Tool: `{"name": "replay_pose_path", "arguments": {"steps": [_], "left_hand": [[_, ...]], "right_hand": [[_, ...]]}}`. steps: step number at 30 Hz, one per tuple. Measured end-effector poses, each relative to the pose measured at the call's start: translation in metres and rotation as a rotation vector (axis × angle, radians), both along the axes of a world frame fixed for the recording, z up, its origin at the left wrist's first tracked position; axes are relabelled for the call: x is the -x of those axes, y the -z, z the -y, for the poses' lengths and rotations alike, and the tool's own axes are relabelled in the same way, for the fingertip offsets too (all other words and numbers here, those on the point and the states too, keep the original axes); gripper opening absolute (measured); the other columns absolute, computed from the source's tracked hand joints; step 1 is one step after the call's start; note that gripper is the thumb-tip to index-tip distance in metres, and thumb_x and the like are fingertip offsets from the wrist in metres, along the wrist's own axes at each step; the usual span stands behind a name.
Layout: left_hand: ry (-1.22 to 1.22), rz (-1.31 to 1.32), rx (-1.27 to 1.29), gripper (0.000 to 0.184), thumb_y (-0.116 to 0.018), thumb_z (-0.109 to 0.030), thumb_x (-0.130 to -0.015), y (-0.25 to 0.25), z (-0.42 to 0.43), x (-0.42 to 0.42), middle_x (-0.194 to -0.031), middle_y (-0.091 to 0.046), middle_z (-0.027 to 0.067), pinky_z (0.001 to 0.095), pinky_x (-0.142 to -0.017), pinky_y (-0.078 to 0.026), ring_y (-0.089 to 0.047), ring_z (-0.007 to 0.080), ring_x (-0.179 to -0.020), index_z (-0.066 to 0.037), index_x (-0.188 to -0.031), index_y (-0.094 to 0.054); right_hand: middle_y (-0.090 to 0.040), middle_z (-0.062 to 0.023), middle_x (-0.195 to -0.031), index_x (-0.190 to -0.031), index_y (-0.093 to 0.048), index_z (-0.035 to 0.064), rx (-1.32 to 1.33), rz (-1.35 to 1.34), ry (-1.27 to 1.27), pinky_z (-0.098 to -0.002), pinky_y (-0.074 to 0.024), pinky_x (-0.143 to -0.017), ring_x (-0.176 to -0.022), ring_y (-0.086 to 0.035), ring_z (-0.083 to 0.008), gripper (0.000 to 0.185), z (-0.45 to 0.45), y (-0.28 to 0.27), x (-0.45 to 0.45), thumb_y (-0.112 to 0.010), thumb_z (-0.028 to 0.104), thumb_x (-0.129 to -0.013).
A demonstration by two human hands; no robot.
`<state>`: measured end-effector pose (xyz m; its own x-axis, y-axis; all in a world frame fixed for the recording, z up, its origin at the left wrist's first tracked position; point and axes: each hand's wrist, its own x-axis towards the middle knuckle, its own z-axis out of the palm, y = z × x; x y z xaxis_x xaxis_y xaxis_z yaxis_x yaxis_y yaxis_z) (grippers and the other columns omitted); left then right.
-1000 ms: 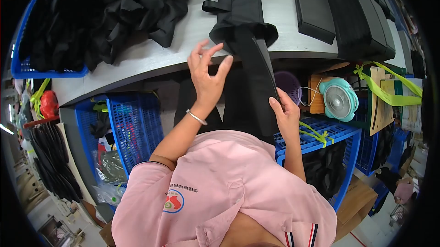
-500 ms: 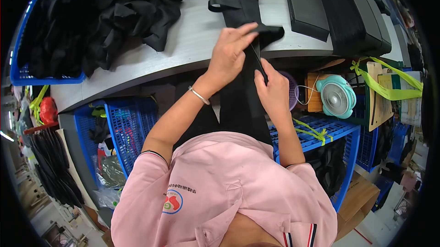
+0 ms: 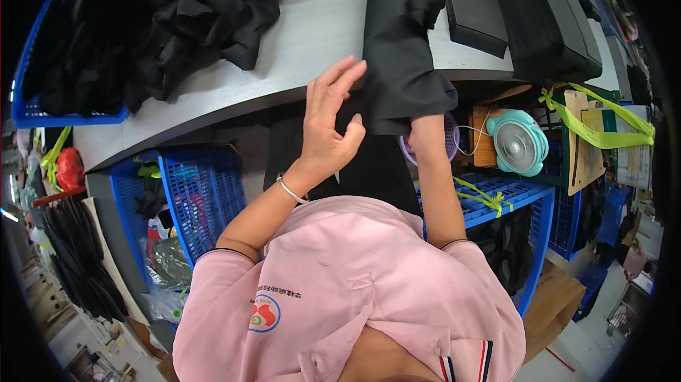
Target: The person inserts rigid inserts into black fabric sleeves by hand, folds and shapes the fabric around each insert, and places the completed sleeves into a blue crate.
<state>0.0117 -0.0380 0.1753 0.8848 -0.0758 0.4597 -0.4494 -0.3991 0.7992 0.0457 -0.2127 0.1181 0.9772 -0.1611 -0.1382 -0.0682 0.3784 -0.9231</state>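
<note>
A black fabric piece [image 3: 401, 48], sleeve-like and creased, lies over the table's front edge, its near end hanging over the edge. My right hand [image 3: 427, 132] reaches up under or into that near end; the cloth hides its fingers. Just left of the fabric is my left hand [image 3: 330, 116], open, fingers spread and holding nothing. Its fingertips come close to the fabric's left side, and I cannot tell whether they touch it.
Crumpled black cloth [image 3: 191, 27] fills a blue basket at the table's left. Flat black panels [image 3: 474, 9] are stacked at right. Below the table are a teal fan [image 3: 518, 144], a purple basket [image 3: 452, 142] and blue crates [image 3: 202, 197].
The black fabric has been turned and spread out, and its strap loop is now out of sight. My left hand has come off it towards me; my right hand has gone under or into the cloth.
</note>
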Motion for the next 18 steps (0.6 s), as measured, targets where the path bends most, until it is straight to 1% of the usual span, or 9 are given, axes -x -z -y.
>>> {"name": "replay_pose_path", "arguments": {"steps": [1, 2, 3, 4, 7, 10, 13, 16, 18], "left_hand": [[-0.016, -0.010, -0.056, 0.076, -0.064, 0.004, -0.070, 0.004, 0.000, 0.001, -0.150, -0.038, 0.0146, 0.0342, -0.094, -0.047, -0.049, 0.0264, -0.121, -0.007, -0.143, -0.046], [0.000, -0.030, -0.051, 0.081, -0.066, 0.001, -0.069, 0.008, 0.004, 0.002, -0.153, -0.032, 0.0149, 0.0361, -0.097, -0.045, -0.042, 0.0292, -0.128, -0.008, -0.146, -0.040], [0.012, -0.052, -0.044, 0.087, -0.068, -0.002, -0.068, 0.010, 0.010, 0.004, -0.155, -0.027, 0.0153, 0.0381, -0.101, -0.043, -0.036, 0.0319, -0.134, -0.008, -0.149, -0.035], [-0.012, -0.061, -0.062, 0.090, -0.071, -0.006, -0.068, 0.010, 0.014, 0.004, -0.155, -0.025, 0.0160, 0.0390, -0.099, -0.044, -0.032, 0.0336, -0.136, -0.009, -0.150, -0.033], [-0.173, -0.023, -0.032, 0.085, -0.070, -0.002, -0.069, 0.009, 0.029, -0.002, -0.151, -0.033, 0.0137, 0.0353, -0.091, -0.048, -0.045, 0.0290, -0.125, -0.010, -0.147, -0.038], [-0.208, -0.053, 0.131, 0.076, -0.064, 0.008, -0.069, 0.011, 0.034, -0.007, -0.141, -0.046, 0.0095, 0.0287, -0.077, -0.050, -0.056, 0.0198, -0.104, -0.012, -0.141, -0.049], [-0.162, -0.063, 0.289, 0.068, -0.057, 0.017, -0.067, 0.003, 0.037, -0.008, -0.129, -0.055, 0.0054, 0.0235, -0.066, -0.047, -0.058, 0.0123, -0.085, -0.011, -0.128, -0.062], [-0.164, -0.005, 0.324, 0.066, -0.054, 0.020, -0.064, -0.002, 0.040, -0.008, -0.123, -0.058, 0.0048, 0.0223, -0.065, -0.047, -0.057, 0.0111, -0.084, -0.010, -0.121, -0.068], [-0.153, -0.004, 0.321, 0.064, -0.055, 0.020, -0.066, -0.003, 0.040, -0.007, -0.122, -0.058, 0.0048, 0.0221, -0.064, -0.046, -0.057, 0.0108, -0.083, -0.011, -0.120, -0.069]], "right_hand": [[-0.061, -0.0086, -0.125, -0.131, -0.053, 0.0016, -0.125, -0.032, 0.000, -0.0343, -0.0521, -0.092, -0.109, -0.062, -0.0191, 0.037, -0.002, -0.013, -0.002, -0.060, 0.015, -0.097], [-0.060, -0.0091, -0.125, -0.132, -0.053, 0.0016, -0.250, -0.064, -0.003, -0.0350, -0.0526, -0.093, -0.108, -0.062, -0.0196, 0.038, -0.004, -0.021, -0.003, -0.060, 0.016, -0.098], [-0.060, -0.0097, -0.125, -0.132, -0.053, 0.0016, -0.282, -0.062, 0.002, -0.0353, -0.0533, -0.093, -0.108, -0.062, -0.0204, 0.038, -0.006, -0.022, -0.003, -0.060, 0.016, -0.097], [-0.061, -0.0102, -0.125, -0.131, -0.053, 0.0015, -0.315, -0.061, 0.004, -0.0357, -0.0540, -0.092, -0.108, -0.063, -0.0211, 0.038, -0.008, -0.023, -0.004, -0.060, 0.017, -0.097], [-0.061, -0.0116, -0.125, -0.130, -0.053, 0.0008, -0.403, -0.090, 0.020, -0.0357, -0.0555, -0.091, -0.108, -0.063, -0.0220, 0.039, -0.014, -0.031, -0.005, -0.060, 0.018, -0.096], [-0.062, -0.0119, -0.124, -0.129, -0.054, 0.0003, -0.422, -0.069, -0.017, -0.0355, -0.0557, -0.091, -0.107, -0.064, -0.0220, 0.039, -0.013, -0.034, -0.001, -0.061, 0.019, -0.095], [-0.063, -0.0118, -0.122, -0.126, -0.056, 0.0004, -0.441, -0.048, -0.041, -0.0360, -0.0556, -0.091, -0.107, -0.064, -0.0223, 0.038, -0.012, -0.037, 0.002, -0.062, 0.020, -0.094], [-0.062, -0.0105, -0.120, -0.127, -0.055, 0.0017, -0.494, -0.037, -0.062, -0.0355, -0.0560, -0.089, -0.105, -0.064, -0.0217, 0.039, -0.011, -0.034, 0.001, -0.063, 0.020, -0.094], [-0.062, -0.0099, -0.118, -0.127, -0.055, 0.0024, -0.548, -0.049, -0.052, -0.0353, -0.0564, -0.087, -0.103, -0.064, -0.0216, 0.038, -0.011, -0.032, 0.001, -0.063, 0.021, -0.094]]}}
